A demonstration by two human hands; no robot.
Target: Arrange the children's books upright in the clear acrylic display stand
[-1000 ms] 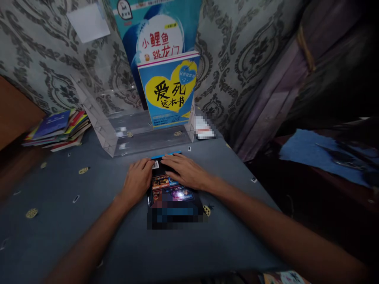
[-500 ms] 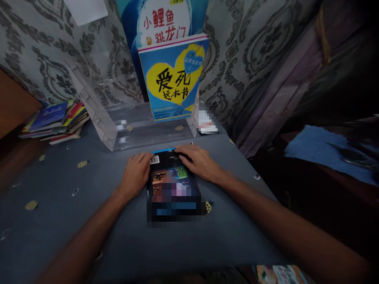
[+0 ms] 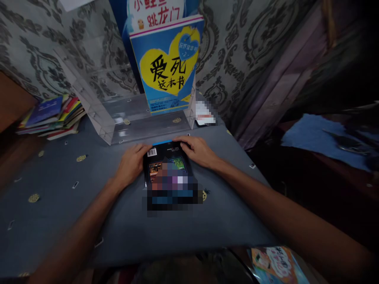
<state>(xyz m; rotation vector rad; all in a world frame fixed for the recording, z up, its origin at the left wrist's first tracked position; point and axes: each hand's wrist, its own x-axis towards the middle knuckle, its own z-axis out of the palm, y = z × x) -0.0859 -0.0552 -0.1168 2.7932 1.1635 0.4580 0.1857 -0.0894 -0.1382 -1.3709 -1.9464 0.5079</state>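
Note:
A dark book (image 3: 162, 153) lies flat on the patterned table cover, a barcode at its far left corner and small coloured pictures below; part of it is blurred out. My left hand (image 3: 132, 163) grips its far left corner, fingers bent over the edge. At the far right corner, my right hand (image 3: 197, 150) holds the book, its fingers along the far edge and the thumb by the cover. Just beyond stands a clear acrylic book stand (image 3: 106, 136) holding a blue book (image 3: 166, 98) with a yellow heart, with a taller blue book (image 3: 154, 21) behind it.
A pile of thin books (image 3: 47, 112) lies at the far left of the table (image 3: 97, 225). Right of the stand is a blurred white item (image 3: 204, 112). A blue cloth (image 3: 314, 138) lies off to the right, and a colourful book (image 3: 275, 262) shows below the near edge.
The view has tipped downward, so everything sits higher in the picture and more shows below the near table edge. Both hands stay at the dark book's far corners.

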